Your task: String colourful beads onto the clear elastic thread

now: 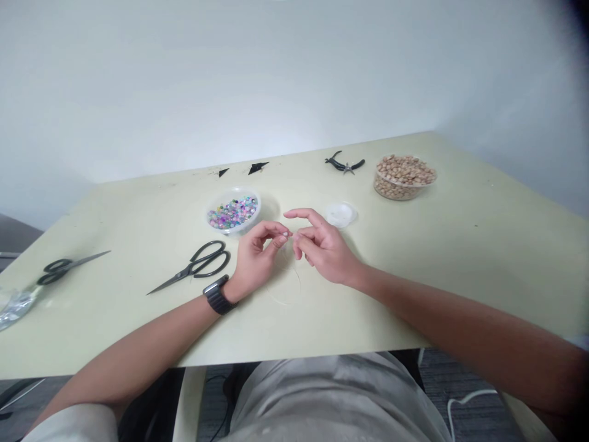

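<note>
My left hand (258, 253), with a black watch on its wrist, pinches thumb and forefinger together over the table. A thin clear thread (299, 282) trails in a loose loop below the fingertips. Close against them, my right hand (324, 245) has its thumb and middle finger pressed together at the thread, its forefinger stretched out. Any tiny piece between the fingertips is too small to name. Just beyond my left hand stands a clear bowl of colourful beads (234, 212). A small whitish round dish (341, 214) lies behind my right hand.
Black-handled scissors (196, 267) lie left of my left wrist, and a second pair of scissors (69, 266) is farther left by a plastic bag (17, 307). Black-handled pliers (345, 164) and a tub of brown beads (404, 178) stand back right. Black scraps (257, 167) lie near the wall.
</note>
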`<state>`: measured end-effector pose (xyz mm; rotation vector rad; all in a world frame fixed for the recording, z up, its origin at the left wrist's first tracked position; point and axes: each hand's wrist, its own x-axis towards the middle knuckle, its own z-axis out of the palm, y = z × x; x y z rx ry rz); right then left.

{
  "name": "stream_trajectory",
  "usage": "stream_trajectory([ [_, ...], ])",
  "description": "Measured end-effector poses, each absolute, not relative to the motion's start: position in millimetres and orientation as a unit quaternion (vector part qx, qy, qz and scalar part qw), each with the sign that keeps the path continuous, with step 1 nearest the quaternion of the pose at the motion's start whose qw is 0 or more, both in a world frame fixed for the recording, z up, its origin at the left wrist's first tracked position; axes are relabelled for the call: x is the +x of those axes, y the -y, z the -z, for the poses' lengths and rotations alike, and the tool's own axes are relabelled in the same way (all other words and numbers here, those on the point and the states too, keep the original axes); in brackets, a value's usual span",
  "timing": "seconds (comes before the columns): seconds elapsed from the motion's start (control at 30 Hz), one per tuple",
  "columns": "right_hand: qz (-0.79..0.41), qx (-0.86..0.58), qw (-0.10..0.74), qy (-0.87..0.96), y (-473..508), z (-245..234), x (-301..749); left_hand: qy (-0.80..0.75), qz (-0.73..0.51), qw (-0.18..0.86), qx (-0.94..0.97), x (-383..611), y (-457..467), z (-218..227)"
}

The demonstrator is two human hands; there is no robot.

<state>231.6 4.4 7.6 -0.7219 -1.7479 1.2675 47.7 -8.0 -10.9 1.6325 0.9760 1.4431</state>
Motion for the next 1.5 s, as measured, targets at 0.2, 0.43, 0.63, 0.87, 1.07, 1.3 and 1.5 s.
stream_trajectory([
  [0.2,-0.485,-0.296,0.419,0.708,-2.8,-8.1,230.9,-0.368,-0.563,0.431,0.602,48.7,7.7,13.3],
  [0.43,-0.484,-0.295,0.418,0.71,-1.5,-9.2,230.8,-0.358,-0.563,0.462,0.583,50.9,11.5,10.2],
  [0.63,-0.479,-0.291,0.417,0.716,-1.4,-9.4,231.0,-0.355,-0.564,0.481,0.57,53.3,13.0,8.3],
  [0.87,-0.467,-0.291,0.442,0.708,1.0,-10.4,231.8,-0.358,-0.571,0.46,0.577,53.3,13.7,7.7],
  [1.07,-0.455,-0.295,0.47,0.697,4.0,-12.2,232.4,-0.365,-0.573,0.457,0.574,53.4,13.7,8.7],
  [1.3,-0.437,-0.293,0.487,0.698,4.7,-9.3,232.0,-0.346,-0.574,0.495,0.553,54.6,14.2,8.5],
  [1.5,-0.424,-0.298,0.486,0.703,4.4,-6.7,232.2,-0.352,-0.574,0.498,0.546,55.4,14.3,7.6],
])
